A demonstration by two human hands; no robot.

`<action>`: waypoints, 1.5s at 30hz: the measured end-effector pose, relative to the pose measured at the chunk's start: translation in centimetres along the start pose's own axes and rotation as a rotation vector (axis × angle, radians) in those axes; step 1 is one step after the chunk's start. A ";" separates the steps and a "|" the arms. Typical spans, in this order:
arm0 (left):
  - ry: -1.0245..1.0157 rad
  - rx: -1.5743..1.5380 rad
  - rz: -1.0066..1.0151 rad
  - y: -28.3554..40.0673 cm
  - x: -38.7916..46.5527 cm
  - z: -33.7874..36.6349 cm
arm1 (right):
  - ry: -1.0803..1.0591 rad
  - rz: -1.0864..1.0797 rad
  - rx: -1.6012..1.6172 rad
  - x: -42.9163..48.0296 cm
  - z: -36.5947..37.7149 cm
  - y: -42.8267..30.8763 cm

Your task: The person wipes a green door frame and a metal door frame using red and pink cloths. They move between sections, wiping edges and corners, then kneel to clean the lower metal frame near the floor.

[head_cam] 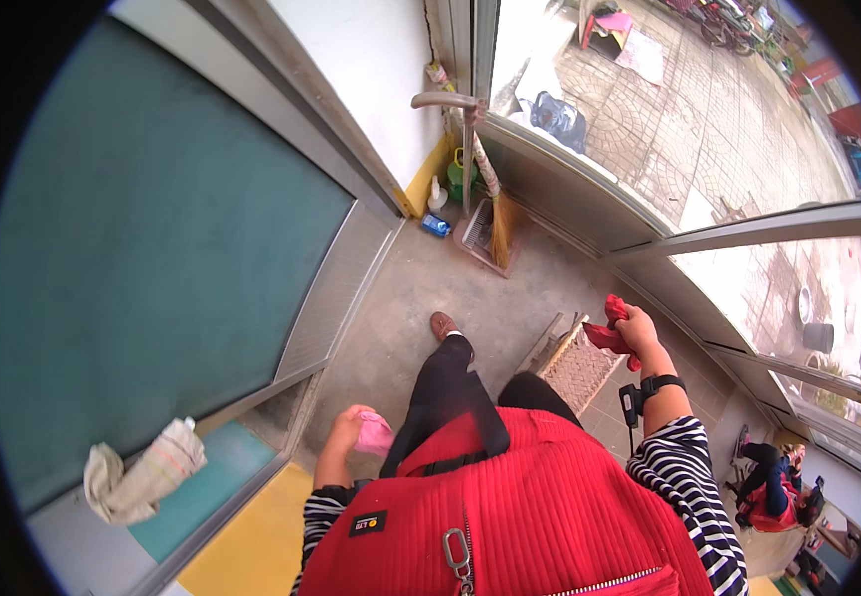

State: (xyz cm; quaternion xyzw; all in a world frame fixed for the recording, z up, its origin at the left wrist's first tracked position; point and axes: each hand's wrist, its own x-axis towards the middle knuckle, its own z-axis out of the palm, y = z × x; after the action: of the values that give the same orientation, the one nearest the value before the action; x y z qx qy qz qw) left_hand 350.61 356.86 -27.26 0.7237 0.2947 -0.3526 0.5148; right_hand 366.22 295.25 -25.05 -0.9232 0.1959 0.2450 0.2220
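My right hand (635, 328) is closed around a crumpled red cloth (607, 337), held out at the right above a low woven seat (579, 365). At the lower left, my left hand (348, 432) grips a pink cloth (375, 433) beside my thigh. Between my hands a red corduroy apron (505, 506) with a zip and a metal clip covers my front. One brown shoe (443, 325) shows on the concrete floor ahead.
A straw broom (502, 231) rests in a long-handled dustpan (471, 242) in the corner, beside a blue packet (435, 225) and a white bottle (437, 195). A beige cloth (147, 473) hangs on the green door (169, 223). Glazed frames run along the right. Another person (773, 484) sits at the lower right.
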 end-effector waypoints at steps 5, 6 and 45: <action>-0.063 0.341 0.031 6.6 5.9 -3.4 | 0.111 0.058 0.007 5.9 -1.1 -2.8; -0.095 0.264 0.022 7.7 6.4 -3.6 | 0.163 0.030 0.021 7.1 -1.3 -3.2; 0.069 0.125 -0.185 11.0 8.3 16.0 | 0.305 -0.521 -0.798 44.5 8.1 -17.5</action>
State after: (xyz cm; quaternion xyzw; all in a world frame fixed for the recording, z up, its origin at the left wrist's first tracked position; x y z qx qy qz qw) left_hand 360.80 338.88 -31.67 0.7359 0.3552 -0.3912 0.4234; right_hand 407.26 302.58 -49.92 -0.9797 -0.1199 0.0993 -0.1260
